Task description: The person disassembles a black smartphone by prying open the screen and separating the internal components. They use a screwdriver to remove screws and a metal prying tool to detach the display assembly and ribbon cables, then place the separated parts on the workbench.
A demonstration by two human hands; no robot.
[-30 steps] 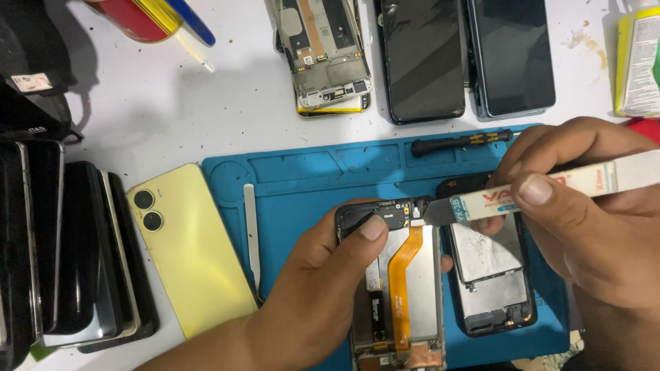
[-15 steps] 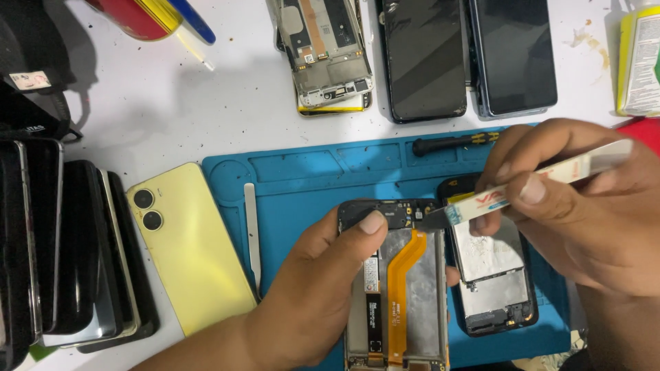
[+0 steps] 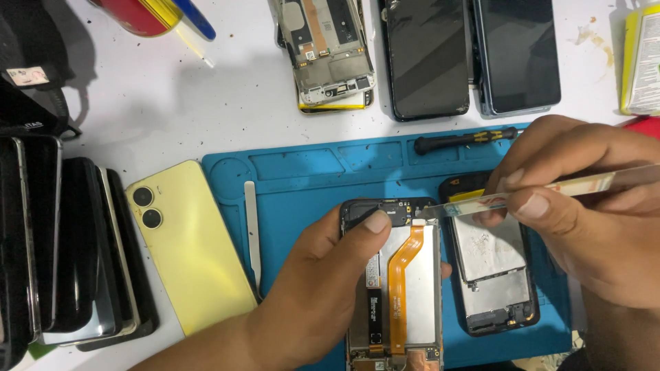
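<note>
An opened phone (image 3: 405, 288) with an orange flex cable (image 3: 402, 268) lies on the blue work mat (image 3: 302, 172). My left hand (image 3: 323, 282) holds it down, thumb pressed on its black top end. My right hand (image 3: 584, 206) grips a thin flat pry tool (image 3: 481, 204) whose metal tip touches the phone's top right corner. Beside it, under my right hand, lies a second opened phone body (image 3: 491, 275) with a silver battery plate.
A yellow phone back cover (image 3: 185, 247) lies left of the mat, next to a stack of dark phones (image 3: 62, 247). A metal spudger (image 3: 252, 227) and a black screwdriver (image 3: 464, 139) rest on the mat. Behind lie an open frame (image 3: 330, 55) and two dark phones (image 3: 474, 55).
The pry tool's tip has slid slightly left toward the phone's top right corner, and my right hand has tilted the tool flatter. My left hand stays pressed on the phone.
</note>
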